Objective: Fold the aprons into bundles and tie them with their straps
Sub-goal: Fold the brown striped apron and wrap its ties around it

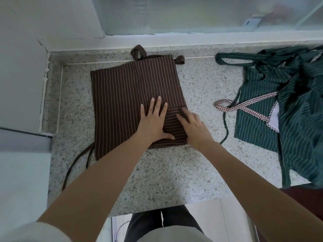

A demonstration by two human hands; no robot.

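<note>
A brown striped apron [122, 95] lies folded flat in a rectangle on the speckled stone counter [166, 172]. Its neck loop [138, 51] sticks out at the far edge, and two thin brown straps [76, 163] trail off its near left corner. My left hand [153, 123] presses flat on the apron's near right part with fingers spread. Just to the right, my right hand [194, 126] rests on a folded flap with sideways stripes [173, 123], fingers fairly straight and slightly blurred.
A heap of green striped aprons [288, 102] lies at the counter's right, with a red checked strap [244, 107] across it and a green strap [225, 126] hanging towards the brown apron. A wall and window sill bound the far side; the counter's front edge is near me.
</note>
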